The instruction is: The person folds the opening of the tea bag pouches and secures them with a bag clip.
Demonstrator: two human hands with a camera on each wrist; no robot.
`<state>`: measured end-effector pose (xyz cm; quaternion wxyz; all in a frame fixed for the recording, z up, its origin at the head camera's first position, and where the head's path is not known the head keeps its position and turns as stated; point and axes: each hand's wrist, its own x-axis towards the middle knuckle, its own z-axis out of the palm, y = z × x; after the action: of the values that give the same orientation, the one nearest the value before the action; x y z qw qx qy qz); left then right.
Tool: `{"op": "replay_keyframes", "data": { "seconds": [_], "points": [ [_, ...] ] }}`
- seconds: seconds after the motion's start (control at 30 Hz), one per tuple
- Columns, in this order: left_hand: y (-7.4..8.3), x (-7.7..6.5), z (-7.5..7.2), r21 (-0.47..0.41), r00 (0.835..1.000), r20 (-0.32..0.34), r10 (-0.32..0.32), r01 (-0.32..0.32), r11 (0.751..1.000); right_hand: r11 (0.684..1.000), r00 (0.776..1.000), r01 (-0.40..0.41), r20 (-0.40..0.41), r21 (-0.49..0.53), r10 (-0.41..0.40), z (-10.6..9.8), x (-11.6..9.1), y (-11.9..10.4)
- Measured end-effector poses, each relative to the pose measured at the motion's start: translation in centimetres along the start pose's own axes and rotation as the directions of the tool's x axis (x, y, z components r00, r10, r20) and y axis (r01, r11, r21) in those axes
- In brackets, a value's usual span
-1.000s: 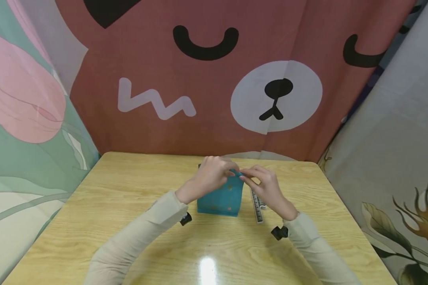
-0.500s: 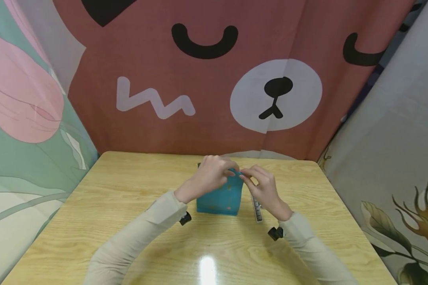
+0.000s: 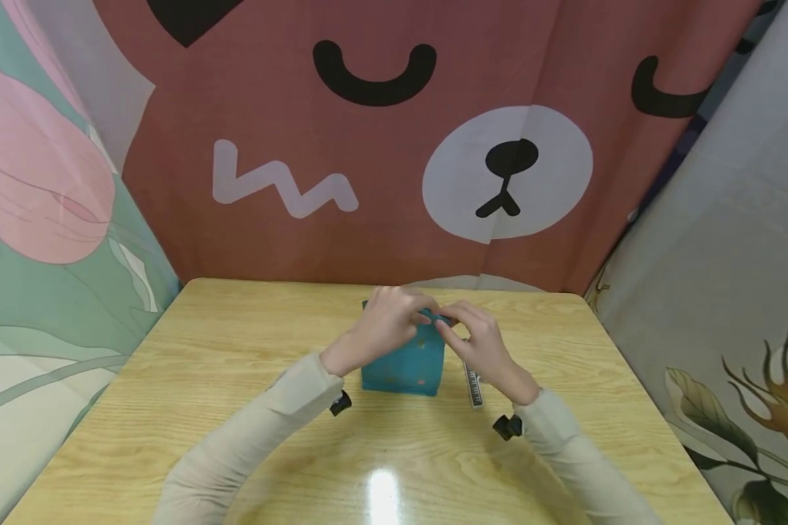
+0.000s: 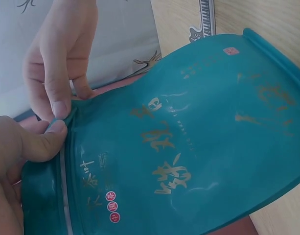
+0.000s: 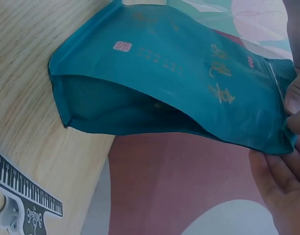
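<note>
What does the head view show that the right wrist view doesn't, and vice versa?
Head only: the pale sleeves, the black devices at both wrists, and the closed eyes of the bear on the backdrop.

Right wrist only: the side gusset of the bag, the pale strip near its top, and lettering on the piano-key piece.

Both: bag, piano-key piece, table, and the left hand and right hand pinching the bag's top edge.
</note>
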<state>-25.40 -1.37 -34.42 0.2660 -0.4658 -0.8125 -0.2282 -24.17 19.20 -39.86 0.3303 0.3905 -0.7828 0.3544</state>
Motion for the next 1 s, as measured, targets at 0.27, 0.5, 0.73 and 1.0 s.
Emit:
{"op": "replay_keyframes", "data": {
  "seconds": [0.27,0.5,0.73,1.0],
  "points": [
    [-0.12,0.1,-0.47,-0.022,1.0,0.013,-0.003,0.004,1.0,0.998,0.999,0.04,0.004,-0.052,-0.04,0.08,0.49,-0.1],
    [-0.22,0.13,-0.29,-0.034,0.999,0.022,0.025,-0.025,0.999,0.998,0.999,0.052,0.008,-0.027,-0.052,-0.05,0.54,-0.02],
    [-0.35,0.11,-0.36,-0.027,1.0,0.008,0.015,-0.015,1.0,1.0,0.999,-0.008,0.039,-0.027,0.009,-0.14,0.7,-0.18],
    [-0.66,-0.3,-0.76,0.03,1.0,-0.01,-0.014,0.014,0.999,0.999,1.0,0.019,0.005,-0.027,-0.019,-0.01,0.58,-0.15]
  ]
}}
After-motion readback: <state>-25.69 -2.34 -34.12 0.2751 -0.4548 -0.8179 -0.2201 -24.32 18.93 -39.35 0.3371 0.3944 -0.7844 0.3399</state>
